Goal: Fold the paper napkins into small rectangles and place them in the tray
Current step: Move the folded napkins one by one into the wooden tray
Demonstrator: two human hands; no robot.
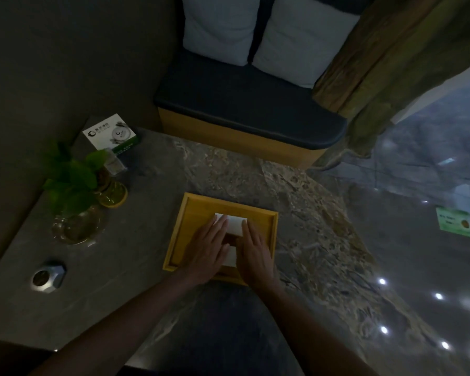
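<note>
1. Marble table (pixel 296 202): carries the wooden tray (pixel 198 210).
2. Wooden tray: holds two folded white napkins (pixel 236 225).
3. Left hand (pixel 208 248): fingers straight, pressing flat on the napkins inside the tray.
4. Right hand (pixel 254 252): fingers straight, flat on the napkins, beside the left hand.

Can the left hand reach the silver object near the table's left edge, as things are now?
Probably yes. The left hand rests flat on a napkin in the tray, holding nothing, and bare tabletop lies between it and the silver object.
</note>
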